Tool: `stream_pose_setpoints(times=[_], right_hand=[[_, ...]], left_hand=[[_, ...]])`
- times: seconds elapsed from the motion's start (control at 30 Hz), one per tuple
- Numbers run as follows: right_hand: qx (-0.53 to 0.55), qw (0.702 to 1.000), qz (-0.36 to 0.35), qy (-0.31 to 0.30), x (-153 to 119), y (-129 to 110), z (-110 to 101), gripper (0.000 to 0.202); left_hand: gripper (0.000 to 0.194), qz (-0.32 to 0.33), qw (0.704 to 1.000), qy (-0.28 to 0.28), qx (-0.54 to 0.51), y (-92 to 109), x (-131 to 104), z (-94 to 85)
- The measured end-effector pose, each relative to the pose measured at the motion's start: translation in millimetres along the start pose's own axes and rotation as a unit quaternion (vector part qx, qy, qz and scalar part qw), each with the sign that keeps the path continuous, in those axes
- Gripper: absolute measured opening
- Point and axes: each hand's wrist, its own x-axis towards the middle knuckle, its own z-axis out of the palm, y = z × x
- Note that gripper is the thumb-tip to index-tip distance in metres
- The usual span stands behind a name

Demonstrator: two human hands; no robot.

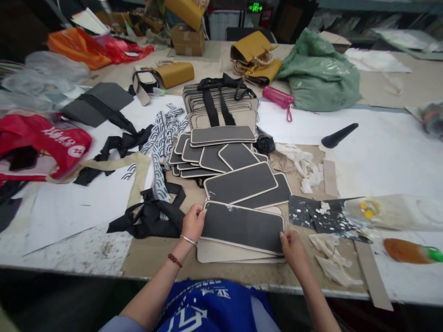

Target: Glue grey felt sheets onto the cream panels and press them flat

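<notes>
A dark grey rounded panel with a beige edge (242, 228) lies tilted over a beige panel (221, 252) near the table's front. My left hand (194, 222) pinches its upper left corner between thumb and fingers. At its right end, my right hand (292, 246) grips the edge. Just beyond, another grey panel (240, 182) rests across more of the same. Farther back are a loose heap of grey panels (211, 159) and a stack of beige-edged panels (194, 103) with black straps (211, 106) over it.
Black fabric strips (148, 214) and patterned ribbon (159, 152) lie left. To the right are a glue-spotted black board (311, 214), a clear bottle (398, 211), an amber bottle (403, 250) and a black tool (339, 136). Mustard bags (251, 48) and a green sack (318, 76) stand behind.
</notes>
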Motion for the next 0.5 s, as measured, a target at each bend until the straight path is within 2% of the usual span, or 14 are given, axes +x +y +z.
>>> stream_pose_setpoints(times=[0.1, 0.2, 0.5], right_hand=[[0.000, 0.999, -0.024, -0.026, -3.4, 0.6, -2.3, 0.022], [-0.028, 0.999, -0.012, -0.035, -7.1, -2.3, -2.3, 0.020], [-0.048, 0.999, 0.004, -0.023, -12.5, -15.8, -2.7, 0.013]], left_hand=[[0.017, -0.042, 0.999, -0.009, -0.009, -11.4, -12.5, -6.9], [0.018, -0.075, 0.997, -0.013, -0.014, -21.7, -22.5, -9.6], [0.019, -0.072, 0.997, 0.012, 0.009, -23.2, -27.9, -7.6]])
